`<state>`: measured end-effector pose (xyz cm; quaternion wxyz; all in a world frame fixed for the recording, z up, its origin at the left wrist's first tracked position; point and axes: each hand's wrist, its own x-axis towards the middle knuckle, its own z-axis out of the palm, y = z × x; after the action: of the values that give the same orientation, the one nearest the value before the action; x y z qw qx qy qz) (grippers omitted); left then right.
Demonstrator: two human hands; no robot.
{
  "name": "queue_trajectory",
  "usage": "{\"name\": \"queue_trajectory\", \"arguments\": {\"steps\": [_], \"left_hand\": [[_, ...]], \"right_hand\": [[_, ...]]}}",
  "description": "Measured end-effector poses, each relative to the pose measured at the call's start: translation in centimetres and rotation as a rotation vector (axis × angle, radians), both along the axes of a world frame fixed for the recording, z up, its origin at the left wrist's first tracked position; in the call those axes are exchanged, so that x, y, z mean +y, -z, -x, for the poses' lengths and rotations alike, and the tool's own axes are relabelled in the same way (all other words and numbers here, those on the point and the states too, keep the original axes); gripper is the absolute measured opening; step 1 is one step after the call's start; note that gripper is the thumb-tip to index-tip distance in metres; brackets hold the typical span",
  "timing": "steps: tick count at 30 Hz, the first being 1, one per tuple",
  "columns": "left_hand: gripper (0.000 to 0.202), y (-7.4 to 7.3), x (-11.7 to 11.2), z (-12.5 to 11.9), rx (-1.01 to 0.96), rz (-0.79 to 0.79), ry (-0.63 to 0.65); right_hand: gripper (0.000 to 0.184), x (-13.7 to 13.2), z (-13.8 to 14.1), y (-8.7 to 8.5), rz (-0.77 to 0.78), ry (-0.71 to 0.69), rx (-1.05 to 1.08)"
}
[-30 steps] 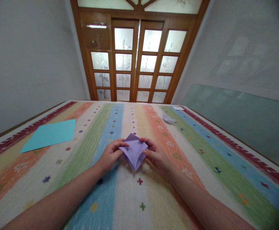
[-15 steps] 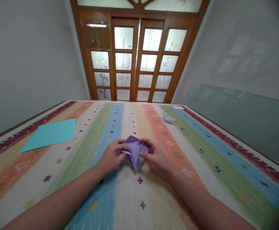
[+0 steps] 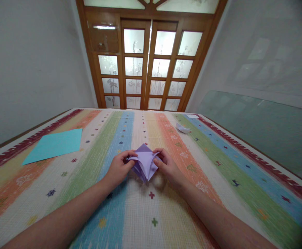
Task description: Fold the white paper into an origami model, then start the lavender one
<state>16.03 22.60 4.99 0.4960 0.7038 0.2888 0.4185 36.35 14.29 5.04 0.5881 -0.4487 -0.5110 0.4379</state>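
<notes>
A folded piece of purple origami paper (image 3: 146, 160) is held between my two hands, just above the middle of the striped tablecloth. Its top corner points away from me and its lower point faces me, with several layers fanned out at the lower left. My left hand (image 3: 121, 166) pinches the left corner between thumb and fingers. On the other side, my right hand (image 3: 168, 166) grips the right corner the same way, thumb in front. Parts of both side corners are hidden by the fingers.
A flat turquoise sheet of paper (image 3: 55, 145) lies on the left of the striped tablecloth (image 3: 140, 221). Farther off to the right sits a small white folded paper shape (image 3: 182, 128). A whitish slip (image 3: 192, 116) lies near the far right edge. Wooden doors (image 3: 148, 62) stand beyond the table.
The purple paper's layers have spread wider, and its front flap has opened out between my hands. My left fingers have shifted outward to the left corner.
</notes>
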Motion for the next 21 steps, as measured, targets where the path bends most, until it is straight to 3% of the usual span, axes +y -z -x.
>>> {"name": "queue_trajectory", "arguments": {"steps": [8, 15, 21], "left_hand": [[0.021, 0.26, 0.03, 0.19, 0.046, -0.085, -0.026], [0.018, 0.4, 0.39, -0.05, -0.015, 0.01, -0.015], [0.018, 0.44, 0.18, 0.02, -0.004, -0.007, -0.007]], "right_hand": [[0.039, 0.08, 0.06, 0.2, 0.019, 0.004, -0.031], [0.05, -0.03, 0.09, -0.27, 0.012, -0.052, 0.017], [0.039, 0.0, 0.24, -0.23, 0.044, -0.006, -0.057]]}}
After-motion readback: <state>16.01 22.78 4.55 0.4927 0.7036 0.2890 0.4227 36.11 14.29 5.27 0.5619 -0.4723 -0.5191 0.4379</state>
